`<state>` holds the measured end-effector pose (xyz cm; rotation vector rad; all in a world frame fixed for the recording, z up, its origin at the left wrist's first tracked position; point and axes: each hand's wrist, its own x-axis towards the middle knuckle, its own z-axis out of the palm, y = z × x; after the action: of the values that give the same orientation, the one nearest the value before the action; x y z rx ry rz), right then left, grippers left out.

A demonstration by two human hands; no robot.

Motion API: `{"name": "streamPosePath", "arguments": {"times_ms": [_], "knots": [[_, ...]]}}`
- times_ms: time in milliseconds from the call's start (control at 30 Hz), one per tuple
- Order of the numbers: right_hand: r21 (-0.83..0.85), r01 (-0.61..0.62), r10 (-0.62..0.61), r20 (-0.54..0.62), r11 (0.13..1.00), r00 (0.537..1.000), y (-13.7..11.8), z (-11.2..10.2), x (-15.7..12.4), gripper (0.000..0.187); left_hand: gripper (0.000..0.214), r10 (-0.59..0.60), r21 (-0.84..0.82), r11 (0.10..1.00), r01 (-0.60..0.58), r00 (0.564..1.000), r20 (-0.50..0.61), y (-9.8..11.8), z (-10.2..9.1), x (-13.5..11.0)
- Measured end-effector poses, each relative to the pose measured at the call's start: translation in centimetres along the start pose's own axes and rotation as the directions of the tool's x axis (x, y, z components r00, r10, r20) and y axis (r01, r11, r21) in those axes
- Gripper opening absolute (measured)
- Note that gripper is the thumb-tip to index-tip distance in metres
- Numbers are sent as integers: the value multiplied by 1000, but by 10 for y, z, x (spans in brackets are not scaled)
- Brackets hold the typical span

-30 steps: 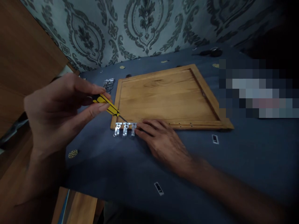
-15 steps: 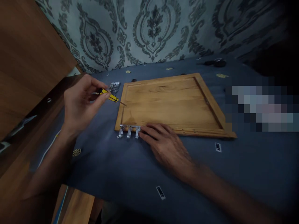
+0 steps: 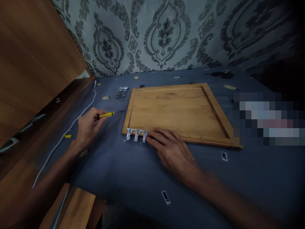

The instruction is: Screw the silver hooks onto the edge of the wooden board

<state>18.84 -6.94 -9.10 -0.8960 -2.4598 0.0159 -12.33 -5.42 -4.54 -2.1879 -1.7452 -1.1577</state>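
My left hand (image 3: 89,125) pinches a screwdriver with a yellow-and-black handle (image 3: 107,114), left of a framed wooden panel (image 3: 166,106). The screwdriver's thin shaft points right, just short of the panel's left edge. Three metal clips (image 3: 136,135) sit side by side on the panel's near edge at its left corner, their lower ends sticking out past it. My right hand (image 3: 172,149) lies over that near edge, fingertips beside the rightmost clip, fingers stretched out. Several small holes show along the same edge to the right of the hand.
More small metal parts (image 3: 122,93) lie beyond the panel's left corner. A white cable (image 3: 83,109) runs down the left of the dark blue patterned cloth (image 3: 133,171). A dark tool (image 3: 221,74) rests at the back right. A wooden cabinet side (image 3: 35,47) rises at left.
My left hand has drawn back with the screwdriver, down and away from the panel, so its tip is no longer over the panel. The right hand stays by the clips.
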Motion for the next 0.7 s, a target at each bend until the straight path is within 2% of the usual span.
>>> {"name": "streamPosePath", "arguments": {"times_ms": [67, 133, 233, 367, 533, 700], "knots": [[1, -2, 2, 5, 1000, 1000, 0, 0, 0, 47, 8, -15, -6, 1000, 15, 999, -46, -1, -5, 2], [8, -4, 4, 5, 1000, 1000, 0, 0, 0, 46, 12, -29, -99, 995, 18, 992, -119, 5, -12, 7], [13, -3, 3, 8, 1000, 1000, 0, 0, 0, 45, 25, -34, -324, 945, -40, 975, -219, 22, -22, 19], [12, 4, -4, 17, 1000, 1000, 0, 0, 0, 44, 34, -43, -488, 866, -104, 958, -282, 50, -27, 33], [8, 7, -7, -4, 1000, 1000, 0, 0, 0, 40, 30, 5, -603, 781, -161, 968, -251, 76, -16, 39], [8, 5, -5, 12, 1000, 1000, 1, 1, 0, 42, 21, 38, -585, 806, -94, 994, -107, 93, -6, 32]]}}
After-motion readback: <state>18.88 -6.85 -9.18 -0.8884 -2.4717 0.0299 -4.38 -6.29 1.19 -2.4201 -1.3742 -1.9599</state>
